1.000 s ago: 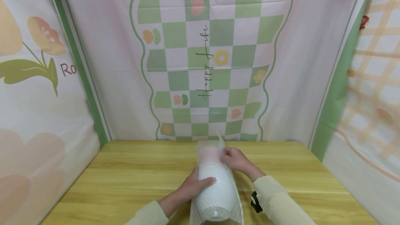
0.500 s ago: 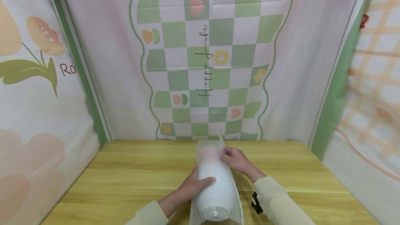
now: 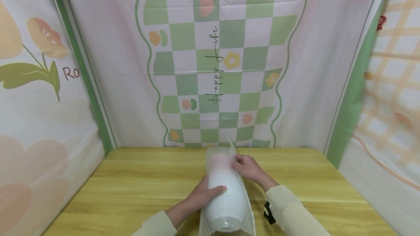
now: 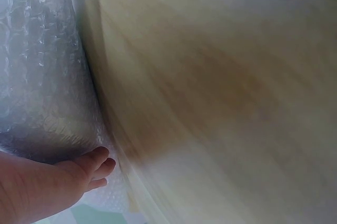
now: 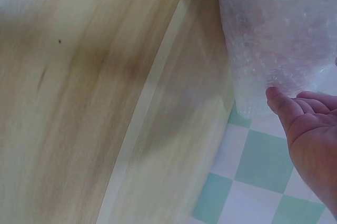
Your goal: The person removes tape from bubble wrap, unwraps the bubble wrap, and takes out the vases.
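Note:
A long rounded object lies lengthwise on the table, rolled in clear bubble wrap. Through the layers it looks white, with a pinkish far end; its kind is hidden. My left hand grips the roll from its left side, thumb across the top. In the left wrist view the fingers lie along the bubbly surface. Near the far end, my right hand pinches the wrap's right edge between thumb and fingers. The right wrist view shows that thumb against the film. A loose corner of wrap sticks up beyond the right hand.
The wood-grain table extends to both sides of the roll. Behind it hangs a green-and-white checked cloth, with printed curtains at left and right. A black band hangs at the right sleeve.

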Demonstrator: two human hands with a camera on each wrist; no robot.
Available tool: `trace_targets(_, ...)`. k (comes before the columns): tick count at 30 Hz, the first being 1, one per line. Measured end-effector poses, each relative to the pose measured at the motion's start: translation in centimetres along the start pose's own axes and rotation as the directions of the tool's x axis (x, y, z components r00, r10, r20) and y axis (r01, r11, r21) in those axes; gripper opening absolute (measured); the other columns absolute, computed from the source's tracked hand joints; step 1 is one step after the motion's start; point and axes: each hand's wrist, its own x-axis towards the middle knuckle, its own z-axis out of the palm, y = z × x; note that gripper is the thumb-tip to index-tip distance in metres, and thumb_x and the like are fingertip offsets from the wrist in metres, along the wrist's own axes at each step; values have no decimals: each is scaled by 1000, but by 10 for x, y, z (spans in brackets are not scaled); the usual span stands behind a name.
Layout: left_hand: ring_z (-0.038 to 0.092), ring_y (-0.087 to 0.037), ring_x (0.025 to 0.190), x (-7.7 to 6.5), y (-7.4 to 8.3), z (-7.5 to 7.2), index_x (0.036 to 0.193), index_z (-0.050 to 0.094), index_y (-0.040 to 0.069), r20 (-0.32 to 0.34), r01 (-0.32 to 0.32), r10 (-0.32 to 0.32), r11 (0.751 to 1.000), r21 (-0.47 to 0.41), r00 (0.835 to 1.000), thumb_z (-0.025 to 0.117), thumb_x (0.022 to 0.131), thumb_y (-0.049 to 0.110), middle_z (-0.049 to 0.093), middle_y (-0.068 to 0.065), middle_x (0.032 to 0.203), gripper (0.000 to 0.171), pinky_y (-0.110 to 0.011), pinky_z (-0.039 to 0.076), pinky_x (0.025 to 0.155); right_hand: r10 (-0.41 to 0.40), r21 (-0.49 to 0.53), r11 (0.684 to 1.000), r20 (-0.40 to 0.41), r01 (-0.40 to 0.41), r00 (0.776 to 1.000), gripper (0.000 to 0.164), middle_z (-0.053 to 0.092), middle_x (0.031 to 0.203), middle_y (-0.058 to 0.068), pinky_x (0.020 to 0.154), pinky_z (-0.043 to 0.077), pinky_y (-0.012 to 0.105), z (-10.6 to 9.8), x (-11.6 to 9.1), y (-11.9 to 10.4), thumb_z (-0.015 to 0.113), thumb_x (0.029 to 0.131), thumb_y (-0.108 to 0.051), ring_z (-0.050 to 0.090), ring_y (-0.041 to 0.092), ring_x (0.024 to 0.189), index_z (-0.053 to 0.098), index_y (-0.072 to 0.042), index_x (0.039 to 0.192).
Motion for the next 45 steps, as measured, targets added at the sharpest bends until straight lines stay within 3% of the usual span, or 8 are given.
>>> trace_targets(8, 53, -37, 110, 0, 0, 0, 148, 28, 1, -5, 2, -2, 1000, 0, 1000, 71, 85, 41, 51, -22, 129, 86, -55, 50, 85, -11, 5, 1000, 14, 11, 1000, 23, 32, 63, -1, 51, 30, 26, 0, 0, -1, 52, 98, -13, 32, 13, 55, 46, -6, 77)
trace_targets(15, 54, -37, 109, 1, 0, 1, 148, 28, 0, -21, 12, -12, 1000, 12, 1000, 71, 84, 41, 51, -22, 129, 88, -55, 50, 86, 3, -7, 1000, -1, -3, 1000, 22, 40, 69, 4, 54, 36, 29, 0, -1, -2, 52, 98, -14, 38, 17, 60, 60, 6, 97)
trace_targets(18, 54, -37, 109, 2, 0, 1, 149, 28, 0, -24, 15, -14, 1000, 18, 1000, 71, 84, 42, 51, -23, 129, 88, -55, 50, 85, 9, -27, 1000, -16, -9, 1000, 31, 61, 89, 16, 68, 51, 36, 0, 0, -1, 53, 98, -15, 57, 23, 80, 61, 10, 115)
trace_targets(22, 55, -36, 108, 2, -1, 1, 149, 28, 1, -25, 15, -15, 1000, 22, 1000, 72, 83, 41, 52, -23, 127, 89, -54, 51, 84, -7, -46, 999, -27, 6, 1000, 37, 63, 102, 22, 76, 52, 40, 0, 1, 0, 54, 97, -14, 59, 27, 88, 58, 11, 125)
trace_targets(30, 56, -36, 106, 1, 0, 1, 149, 28, 2, -21, 1, -1, 1000, 14, 1000, 72, 83, 40, 53, -21, 125, 88, -53, 51, 82, -6, -48, 999, -12, 5, 1000, 31, 44, 69, 2, 57, 42, 29, 1, 4, 1, 53, 97, -12, 42, 14, 61, 61, 8, 119)
trace_targets(34, 55, -37, 107, 1, 0, 1, 148, 29, 0, -30, -4, 4, 1000, 26, 1000, 72, 83, 41, 53, -23, 126, 88, -53, 51, 83, -30, -60, 998, -28, 28, 999, 36, 64, 94, 19, 74, 53, 39, 1, 3, 2, 52, 98, -13, 61, 29, 84, 58, 12, 123)
trace_targets(38, 54, -38, 109, 0, -1, 1, 148, 29, -1, -39, -3, 5, 999, 36, 999, 72, 83, 42, 52, -25, 128, 89, -53, 51, 84, -27, -63, 998, -43, 25, 999, 41, 53, 129, 33, 97, 45, 49, 1, 1, 5, 49, 99, -12, 51, 42, 120, 51, 18, 127)
trace_targets(45, 55, -37, 107, 0, 0, 0, 147, 29, -1, -33, -9, 10, 1000, 28, 999, 72, 83, 41, 53, -24, 126, 88, -52, 52, 81, 21, -47, 999, -44, -23, 999, 43, 51, 131, 33, 98, 45, 50, 0, 0, 6, 47, 100, -12, 51, 43, 120, 47, 18, 130)
